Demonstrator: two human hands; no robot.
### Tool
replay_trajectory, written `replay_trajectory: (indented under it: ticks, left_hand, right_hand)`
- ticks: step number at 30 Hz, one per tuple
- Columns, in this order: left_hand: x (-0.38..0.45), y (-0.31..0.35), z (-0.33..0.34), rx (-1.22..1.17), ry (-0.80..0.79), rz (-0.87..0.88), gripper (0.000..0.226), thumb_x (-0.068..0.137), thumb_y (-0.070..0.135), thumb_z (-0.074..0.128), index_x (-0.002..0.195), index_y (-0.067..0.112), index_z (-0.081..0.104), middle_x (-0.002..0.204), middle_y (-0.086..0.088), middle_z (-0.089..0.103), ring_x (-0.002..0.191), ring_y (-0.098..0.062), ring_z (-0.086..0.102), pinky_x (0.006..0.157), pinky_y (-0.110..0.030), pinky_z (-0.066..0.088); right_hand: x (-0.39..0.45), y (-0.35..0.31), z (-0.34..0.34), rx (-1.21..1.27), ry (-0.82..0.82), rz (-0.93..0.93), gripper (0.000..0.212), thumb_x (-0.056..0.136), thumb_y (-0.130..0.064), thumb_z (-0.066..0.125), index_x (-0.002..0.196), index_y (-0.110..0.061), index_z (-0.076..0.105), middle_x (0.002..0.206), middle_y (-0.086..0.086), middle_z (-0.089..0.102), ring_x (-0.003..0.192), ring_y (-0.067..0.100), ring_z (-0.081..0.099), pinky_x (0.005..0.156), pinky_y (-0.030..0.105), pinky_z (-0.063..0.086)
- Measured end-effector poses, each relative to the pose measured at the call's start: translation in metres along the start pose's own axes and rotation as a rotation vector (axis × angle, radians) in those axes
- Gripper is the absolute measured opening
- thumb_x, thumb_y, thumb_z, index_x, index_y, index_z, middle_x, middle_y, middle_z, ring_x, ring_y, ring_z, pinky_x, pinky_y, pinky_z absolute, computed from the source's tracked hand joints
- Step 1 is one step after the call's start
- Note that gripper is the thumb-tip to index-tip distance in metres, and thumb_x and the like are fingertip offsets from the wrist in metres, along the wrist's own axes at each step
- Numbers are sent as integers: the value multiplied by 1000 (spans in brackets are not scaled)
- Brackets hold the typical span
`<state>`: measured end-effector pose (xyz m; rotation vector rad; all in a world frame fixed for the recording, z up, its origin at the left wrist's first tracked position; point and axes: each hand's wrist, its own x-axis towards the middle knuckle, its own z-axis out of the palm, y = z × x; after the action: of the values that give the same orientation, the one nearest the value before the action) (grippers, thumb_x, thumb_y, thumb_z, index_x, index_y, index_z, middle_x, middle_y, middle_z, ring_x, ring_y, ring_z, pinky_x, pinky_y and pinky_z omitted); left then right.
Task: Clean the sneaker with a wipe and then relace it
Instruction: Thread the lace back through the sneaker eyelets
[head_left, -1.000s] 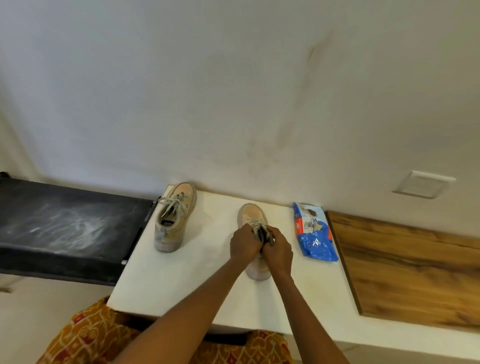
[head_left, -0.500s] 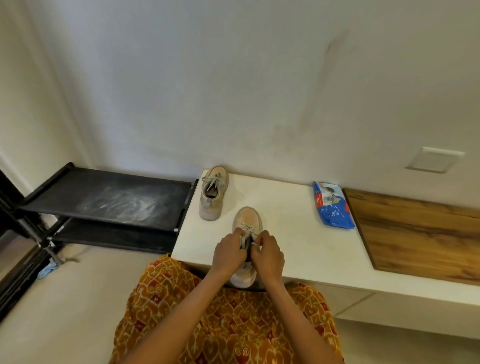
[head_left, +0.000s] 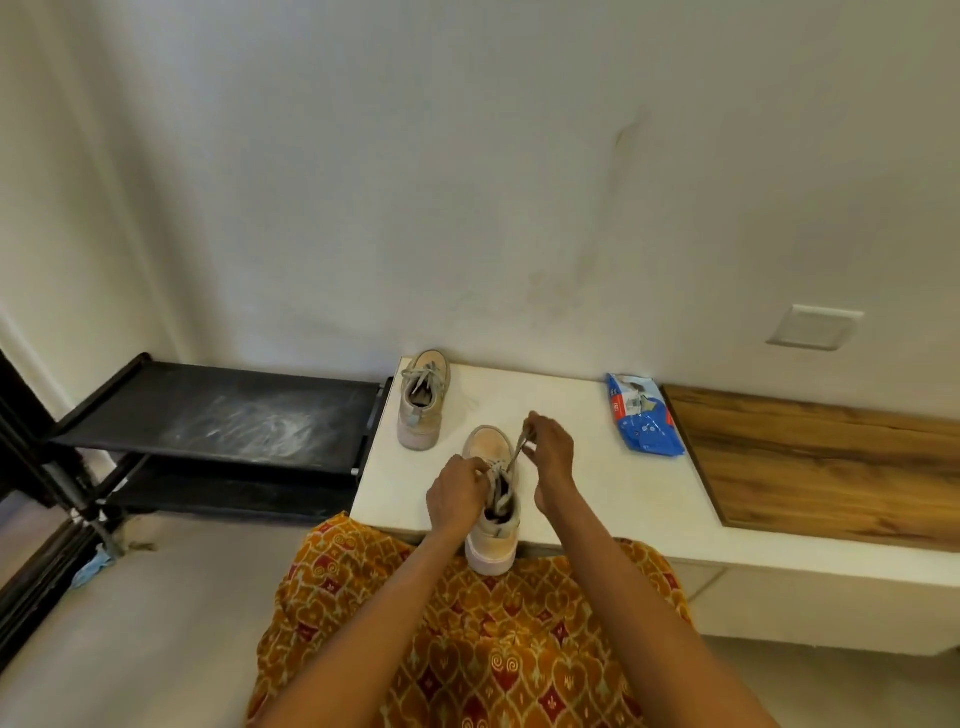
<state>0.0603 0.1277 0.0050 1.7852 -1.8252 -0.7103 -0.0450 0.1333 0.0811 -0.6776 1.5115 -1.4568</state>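
A beige sneaker (head_left: 491, 535) stands at the front edge of the white counter (head_left: 597, 488), toe pointing away from me. My left hand (head_left: 454, 491) grips its laces at the tongue on the left side. My right hand (head_left: 553, 449) pinches a grey lace end (head_left: 517, 453) and holds it up and to the right of the shoe. The second beige sneaker (head_left: 423, 397), laced, stands further back on the left. A blue pack of wipes (head_left: 644, 422) lies at the back right of the counter.
A black metal shoe rack (head_left: 223, 415) with a dusty top shelf stands left of the counter. A wooden panel (head_left: 826, 462) adjoins the counter on the right. The wall rises directly behind. My orange patterned garment (head_left: 467, 634) fills the foreground.
My right hand has pulled away from the left, drawing a lace end up and to the right. The view has tilted down and back, so the sneaker appears nearer the counter's front edge.
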Motion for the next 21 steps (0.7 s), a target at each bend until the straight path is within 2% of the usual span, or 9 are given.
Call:
replay_trajectory:
  ticks: [2,4,6,10,14,18,21]
  left_hand:
    - [9,2,-6,-366,-75,-105,17,92,15,46,97,9,62,105,-12,58,93,-24,57,71,-28,42]
    - [12,11,-18,-710,-105,-218,17,90,7,41,78,8,53,90,-13,56,82,-20,51,64,-28,37]
    - [15,20,-37,-858,-92,-236,19,87,3,40,73,10,50,79,-7,52,77,-19,49,63,-26,35]
    - [32,49,-80,-904,-70,-110,27,85,-2,34,64,10,46,66,-6,51,62,-17,49,63,-27,41]
    - [58,86,-111,-831,-11,-15,26,88,6,37,65,13,45,69,-3,49,65,-17,46,64,-29,37]
    - [71,118,-133,-815,8,47,32,96,19,40,67,13,49,72,-1,52,67,-15,48,68,-29,40]
    - [69,134,-146,-837,-37,160,40,101,23,33,69,11,53,73,-6,55,67,-16,52,67,-27,46]
  right_hand:
    - [0,-17,-3,46,33,-55,23,93,-19,52,71,-15,53,75,1,50,74,12,47,70,26,40]
    - [3,-33,-7,64,60,-90,26,95,-23,50,70,-16,51,75,0,50,73,11,47,72,27,40]
    - [6,-47,-13,77,73,-100,29,98,-27,45,72,-16,52,73,0,51,70,11,48,71,27,43]
    - [4,-71,-19,15,94,-135,30,98,-29,44,71,-17,50,65,0,47,62,10,46,65,24,43]
    - [4,-95,-10,61,-23,-163,30,101,-28,38,77,-15,51,61,1,48,55,11,46,59,23,44]
    - [7,-106,5,-131,-115,-254,36,102,-32,31,84,-13,55,60,0,44,52,8,39,48,19,35]
    - [9,-105,13,-281,-203,-304,38,102,-34,31,94,-11,61,63,0,45,55,8,40,48,19,34]
